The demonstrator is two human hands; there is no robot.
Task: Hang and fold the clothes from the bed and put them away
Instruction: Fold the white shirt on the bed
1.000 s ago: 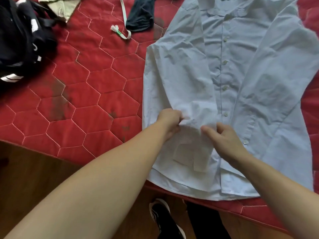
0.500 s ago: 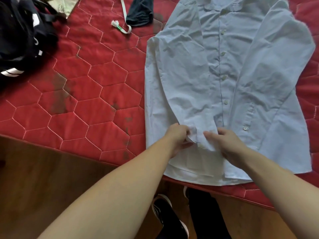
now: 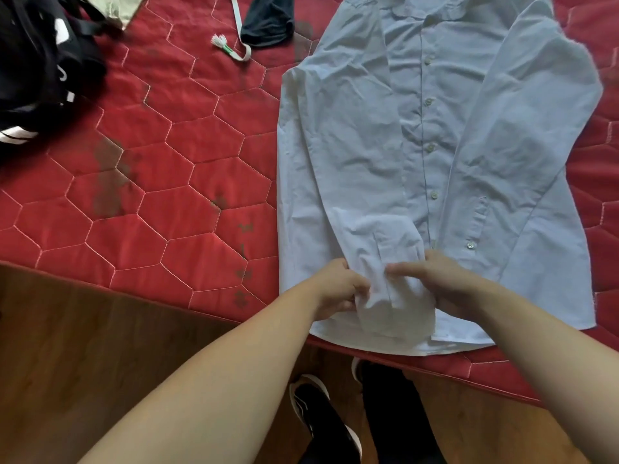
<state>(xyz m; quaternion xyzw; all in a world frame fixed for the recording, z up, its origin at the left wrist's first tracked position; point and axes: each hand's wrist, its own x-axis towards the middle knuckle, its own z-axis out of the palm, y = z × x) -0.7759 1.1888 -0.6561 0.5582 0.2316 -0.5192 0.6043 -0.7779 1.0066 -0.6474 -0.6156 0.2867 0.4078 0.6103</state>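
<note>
A pale blue button-up shirt (image 3: pixel 432 135) lies face up on the red quilted bed (image 3: pixel 160 182), collar at the far side, both long sleeves folded down over the front. The left sleeve's cuff (image 3: pixel 395 296) reaches the hem near the bed's front edge. My left hand (image 3: pixel 338 289) pinches the cuff's left edge with curled fingers. My right hand (image 3: pixel 442 283) holds the cuff's right side, thumb laid across the cloth, fingers under or behind it.
A heap of black clothes with white stripes (image 3: pixel 40 72) sits at the bed's far left. A dark garment (image 3: pixel 268 21) and a white cord with a tassel (image 3: pixel 231 45) lie at the far edge. The wooden floor (image 3: pixel 83 346) and my dark shoes (image 3: pixel 321 416) are below.
Both hands drew the left sleeve's cuff down toward the hem, so the sleeve now lies straighter along the shirt's front. The view shifted slightly.
</note>
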